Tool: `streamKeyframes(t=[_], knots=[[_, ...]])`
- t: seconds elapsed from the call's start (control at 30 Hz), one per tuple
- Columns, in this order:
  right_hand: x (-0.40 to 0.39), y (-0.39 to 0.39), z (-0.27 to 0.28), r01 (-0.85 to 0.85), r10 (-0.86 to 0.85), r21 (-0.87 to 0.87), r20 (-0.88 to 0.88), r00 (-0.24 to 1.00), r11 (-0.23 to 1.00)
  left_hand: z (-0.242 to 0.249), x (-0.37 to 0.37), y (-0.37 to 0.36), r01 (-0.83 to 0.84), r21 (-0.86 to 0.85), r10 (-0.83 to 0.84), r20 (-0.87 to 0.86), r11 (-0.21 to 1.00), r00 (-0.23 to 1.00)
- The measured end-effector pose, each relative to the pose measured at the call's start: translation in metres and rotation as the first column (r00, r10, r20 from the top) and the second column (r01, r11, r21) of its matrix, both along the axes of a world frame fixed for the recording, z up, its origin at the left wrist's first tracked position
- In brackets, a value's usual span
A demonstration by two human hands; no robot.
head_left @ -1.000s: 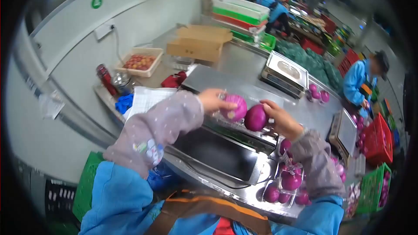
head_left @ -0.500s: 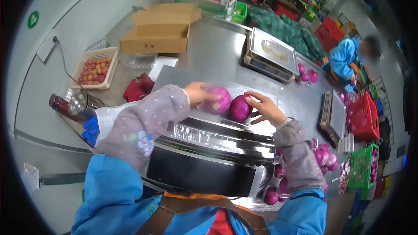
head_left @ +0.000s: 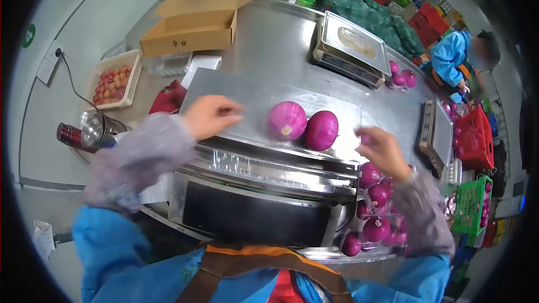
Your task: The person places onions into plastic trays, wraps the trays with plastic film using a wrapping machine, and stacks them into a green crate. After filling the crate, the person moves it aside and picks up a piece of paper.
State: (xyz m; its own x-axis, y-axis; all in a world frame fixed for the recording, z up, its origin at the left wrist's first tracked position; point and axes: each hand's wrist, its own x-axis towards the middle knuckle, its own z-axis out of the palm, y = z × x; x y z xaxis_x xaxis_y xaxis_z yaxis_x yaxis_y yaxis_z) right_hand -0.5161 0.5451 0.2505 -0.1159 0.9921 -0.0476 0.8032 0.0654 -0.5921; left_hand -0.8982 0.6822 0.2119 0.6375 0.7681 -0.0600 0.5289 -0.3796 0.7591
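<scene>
Two purple onions, a paler one (head_left: 287,119) and a darker one (head_left: 322,131), sit side by side on the flat metal plate behind a film-wrapping machine (head_left: 255,213). Left of them, my left hand (head_left: 212,116) hangs above the plate's edge, slightly blurred, its fingers loosely bent and nothing in it. Off to the right of the onions is my right hand (head_left: 384,150), fingers curved with a gap at the thumb, holding nothing. Below it, several wrapped purple onions (head_left: 376,229) are piled beside the machine.
A cardboard box (head_left: 188,31), a basket of small reddish fruit (head_left: 115,81) and a metal pot (head_left: 98,130) stand at the left. Weighing scales (head_left: 352,45) rest at the back, another (head_left: 435,132) at right. A person in blue (head_left: 451,59) works beyond, near a red crate (head_left: 476,140).
Both hands have let go of the onions and drawn apart, the left hand leftward and the right hand rightward. The two onions stay together on the plate. The view has shifted slightly.
</scene>
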Motion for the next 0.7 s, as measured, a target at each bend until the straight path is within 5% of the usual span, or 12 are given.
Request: streamKeyframes(t=[0.03, 0.07, 0.1, 0.2, 0.3, 0.4, 0.43, 0.5, 0.57, 0.6, 0.67, 0.7], knots=[[0.024, -0.021, 0.004, -0.201, 0.195, 0.052, 0.109, 0.975, 0.978, 0.01, -0.033, -0.005, 0.209, 0.455, -0.178, -0.112, 0.866, 0.978], [0.036, -0.038, 0.009, -0.396, 0.369, 0.087, 0.226, 0.901, 0.914, 0.027, -0.051, -0.021, 0.334, 0.538, -0.21, -0.278, 0.774, 0.937], [0.027, -0.051, 0.008, -0.4, 0.372, 0.094, 0.225, 0.9, 0.912, 0.039, -0.062, -0.039, 0.458, 0.59, -0.213, -0.438, 0.665, 0.873], [-0.014, -0.068, -0.001, -0.354, 0.292, 0.066, 0.437, 0.851, 0.933, 0.017, -0.048, -0.062, 0.543, 0.668, -0.183, -0.533, 0.509, 0.826], [-0.029, -0.059, -0.048, -0.365, 0.261, 0.255, 0.361, 0.895, 0.895, -0.015, -0.024, -0.055, 0.528, 0.665, -0.214, -0.498, 0.527, 0.84], [-0.028, -0.06, -0.075, -0.017, 0.034, 0.2, -0.083, 0.996, 0.98, -0.017, -0.016, -0.067, 0.381, 0.598, -0.143, -0.406, 0.705, 0.903], [-0.021, -0.07, -0.076, -0.011, 0.028, 0.198, -0.085, 0.996, 0.98, -0.017, -0.02, -0.071, 0.386, 0.596, -0.149, -0.407, 0.704, 0.901], [-0.015, -0.089, -0.062, 0.288, -0.41, -0.329, -0.406, 0.817, 0.899, -0.015, -0.037, -0.076, 0.282, 0.315, -0.159, -0.362, 0.906, 0.918], [0.005, -0.115, -0.053, 0.124, -0.215, -0.22, -0.454, 0.865, 0.967, 0.005, -0.056, -0.089, 0.159, -0.105, -0.177, -0.195, 0.982, 0.965], [-0.007, -0.123, -0.015, 0.155, -0.321, -0.314, -0.594, 0.737, 0.937, 0.041, -0.061, -0.1, 0.085, -0.386, -0.153, -0.148, 0.919, 0.977], [-0.006, -0.127, 0.033, 0.124, -0.222, -0.184, -0.83, 0.512, 0.975, 0.075, -0.078, -0.104, 0.162, -0.546, -0.02, 0.256, 0.822, 0.966], [-0.006, -0.122, 0.063, 0.2, -0.215, -0.125, -0.818, 0.533, 0.972, 0.095, -0.075, -0.098, 0.24, -0.527, 0.025, 0.446, 0.815, 0.895]])
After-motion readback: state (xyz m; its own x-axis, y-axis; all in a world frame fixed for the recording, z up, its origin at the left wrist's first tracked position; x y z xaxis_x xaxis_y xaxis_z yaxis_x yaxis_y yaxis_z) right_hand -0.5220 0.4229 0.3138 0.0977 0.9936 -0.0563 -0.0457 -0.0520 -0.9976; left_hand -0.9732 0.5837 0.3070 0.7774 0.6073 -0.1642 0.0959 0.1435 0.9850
